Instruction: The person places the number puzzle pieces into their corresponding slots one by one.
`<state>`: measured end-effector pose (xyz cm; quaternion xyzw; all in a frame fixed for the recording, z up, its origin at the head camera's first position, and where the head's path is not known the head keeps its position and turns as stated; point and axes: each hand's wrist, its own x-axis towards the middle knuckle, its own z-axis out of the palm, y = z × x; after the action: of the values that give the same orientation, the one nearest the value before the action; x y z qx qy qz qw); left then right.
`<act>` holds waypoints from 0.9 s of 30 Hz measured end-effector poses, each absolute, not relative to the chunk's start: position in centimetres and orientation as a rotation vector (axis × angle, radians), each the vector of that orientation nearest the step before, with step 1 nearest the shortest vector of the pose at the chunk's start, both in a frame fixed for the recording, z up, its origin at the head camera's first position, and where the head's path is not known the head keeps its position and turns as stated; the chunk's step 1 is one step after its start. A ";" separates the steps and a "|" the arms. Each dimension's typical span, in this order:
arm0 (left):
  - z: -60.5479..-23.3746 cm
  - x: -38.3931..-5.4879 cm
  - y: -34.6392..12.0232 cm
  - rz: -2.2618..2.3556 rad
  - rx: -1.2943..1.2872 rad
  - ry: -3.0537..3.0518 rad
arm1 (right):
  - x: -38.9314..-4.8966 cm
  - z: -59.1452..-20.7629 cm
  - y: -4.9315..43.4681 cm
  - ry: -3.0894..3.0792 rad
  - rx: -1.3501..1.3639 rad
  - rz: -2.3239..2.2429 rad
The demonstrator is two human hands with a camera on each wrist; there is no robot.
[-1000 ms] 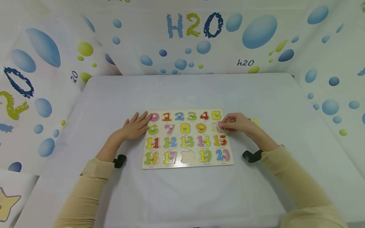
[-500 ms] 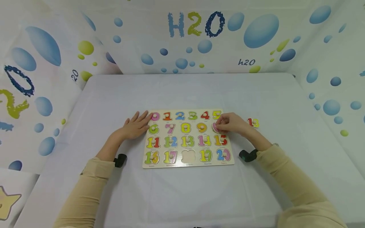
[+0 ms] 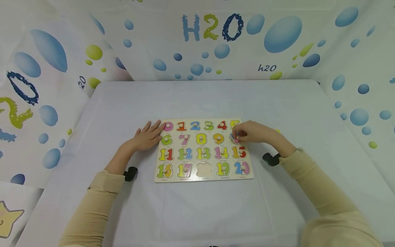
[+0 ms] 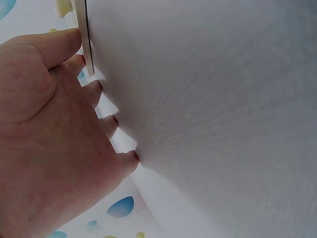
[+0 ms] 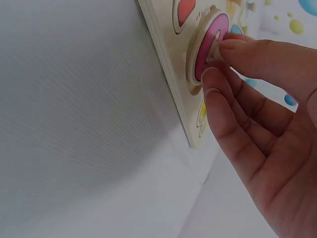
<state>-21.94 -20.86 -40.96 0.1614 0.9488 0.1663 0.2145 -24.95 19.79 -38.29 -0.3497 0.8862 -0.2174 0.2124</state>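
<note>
A wooden number puzzle board (image 3: 214,171) lies flat on the table. My right hand (image 3: 254,132) pinches the knob of a number piece (image 5: 204,49) with a pink 0 and some blue, likely the 10. In the right wrist view this piece sits slightly raised and tilted over its recess in the board's second row. My left hand (image 3: 144,139) lies spread beside the upper left corner. In the left wrist view its thumb and index finger touch the board's edge, and the other fingertips rest on the cloth.
An unfilled recess (image 3: 204,169) shows in the bottom row, among seated knobbed number pieces. Behind my right wrist a loose piece (image 3: 278,130) is mostly hidden, with only a yellow bit showing. White cloth (image 3: 197,212) covers the table, and printed curtains surround it.
My right hand has moved slightly left with the number piece, bringing it over the second row's last recess. The wrist now covers most of the loose piece. My left hand stays put.
</note>
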 end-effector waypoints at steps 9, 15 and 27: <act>-41.1 -21.9 -20.7 0.458 0.443 2.634 | -25.5 -38.6 19.6 2.411 -1.052 -0.537; -41.1 -22.0 -20.7 0.456 0.439 2.636 | -25.6 -38.9 19.6 2.418 -1.041 -0.547; -41.0 -22.0 -20.9 0.458 0.441 2.634 | -26.3 -39.4 19.9 2.395 -0.940 -0.647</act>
<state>-21.95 -20.90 -41.04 0.1591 0.9495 0.1651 0.2144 -26.28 19.87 -39.36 -0.3438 0.8760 -0.2367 0.2418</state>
